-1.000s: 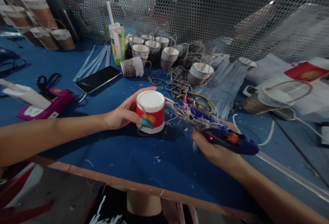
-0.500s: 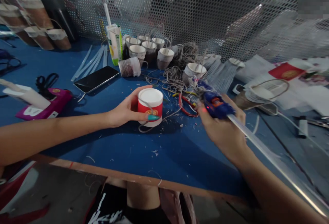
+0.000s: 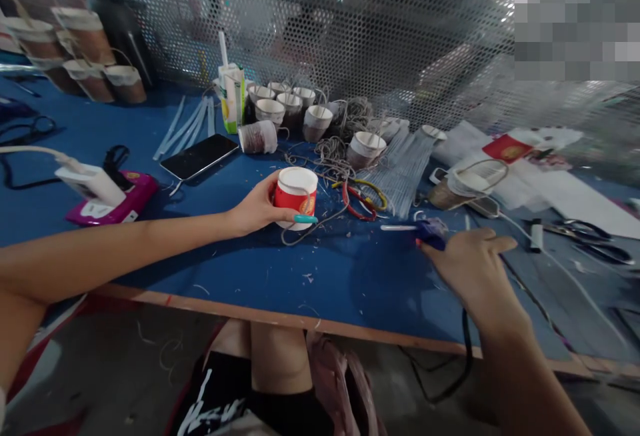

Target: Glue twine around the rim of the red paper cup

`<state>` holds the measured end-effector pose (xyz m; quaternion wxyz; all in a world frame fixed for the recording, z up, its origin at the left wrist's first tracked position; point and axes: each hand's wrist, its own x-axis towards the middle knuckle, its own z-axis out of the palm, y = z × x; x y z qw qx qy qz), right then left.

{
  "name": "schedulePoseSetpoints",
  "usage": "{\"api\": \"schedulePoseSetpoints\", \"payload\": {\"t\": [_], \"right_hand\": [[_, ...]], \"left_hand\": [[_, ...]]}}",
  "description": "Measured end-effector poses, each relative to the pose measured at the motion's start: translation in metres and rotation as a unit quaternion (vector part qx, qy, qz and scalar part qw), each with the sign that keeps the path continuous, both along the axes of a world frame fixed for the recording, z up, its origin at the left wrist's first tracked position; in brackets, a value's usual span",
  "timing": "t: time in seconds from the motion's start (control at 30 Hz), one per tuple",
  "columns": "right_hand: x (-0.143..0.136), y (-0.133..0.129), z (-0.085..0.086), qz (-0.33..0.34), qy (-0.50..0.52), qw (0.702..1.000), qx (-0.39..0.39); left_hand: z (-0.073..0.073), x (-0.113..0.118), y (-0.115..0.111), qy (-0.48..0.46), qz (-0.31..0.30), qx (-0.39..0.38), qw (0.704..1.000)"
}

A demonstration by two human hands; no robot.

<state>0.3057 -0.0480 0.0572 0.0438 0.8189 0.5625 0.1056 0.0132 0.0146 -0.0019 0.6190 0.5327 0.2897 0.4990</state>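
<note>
My left hand [image 3: 257, 208] is wrapped round a white cup with a red band [image 3: 296, 189], upright on the blue table [image 3: 250, 283]. A thin grey cord [image 3: 327, 228] loops by the cup and runs right. To the right, my right hand [image 3: 473, 263] is at a blue glue gun [image 3: 431, 233], which lies low over the table and is smeared by motion. The fingers of this hand are partly spread, and the thumb side is near the gun; whether it still grips the gun is unclear. A clear glue stick [image 3: 399, 228] shows left of the gun.
Behind the cup stand several small cord-handled cups [image 3: 317, 123], beside tangled grey cord [image 3: 357, 115] and clear sticks [image 3: 400, 166]. A phone [image 3: 200, 156] and a purple power strip [image 3: 113, 203] lie left. Scissors [image 3: 593, 233] lie right. A perforated metal screen [image 3: 280, 16] rises behind.
The glue gun has been lowered and turned, and its clear stick no longer stretches over my right forearm. My right hand has loosened and moved right. My left hand stays on the cup.
</note>
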Motion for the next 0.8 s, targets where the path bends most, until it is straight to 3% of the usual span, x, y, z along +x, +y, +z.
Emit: {"api": "schedulePoseSetpoints", "payload": {"t": [0.17, 0.27, 0.33, 0.4, 0.47, 0.63, 0.8], "right_hand": [[-0.014, -0.013, 0.012, 0.05, -0.024, 0.989, 0.14], [-0.045, -0.023, 0.02, 0.203, 0.095, 0.951, 0.214], [-0.069, -0.022, 0.019, 0.316, 0.206, 0.903, 0.207], [-0.091, -0.014, 0.013, 0.354, 0.314, 0.87, 0.137], [-0.108, -0.003, 0.005, 0.361, 0.365, 0.856, 0.061], [-0.126, 0.013, -0.006, 0.368, 0.314, 0.875, 0.015], [-0.12, 0.017, -0.007, 0.373, 0.303, 0.876, 0.043]], "left_hand": [[-0.004, 0.0, 0.003, -0.014, 0.018, 0.004, 1.0], [-0.008, 0.0, 0.003, -0.024, 0.022, 0.012, 0.999], [-0.01, 0.0, 0.002, -0.021, 0.017, 0.032, 0.999], [-0.011, -0.001, 0.002, -0.014, 0.008, 0.056, 0.998], [-0.013, -0.002, 0.002, -0.009, 0.005, 0.07, 0.997], [-0.014, -0.003, 0.001, -0.019, 0.012, 0.059, 0.998], [-0.007, 0.0, -0.002, 0.013, 0.028, 0.031, 0.999]]}}
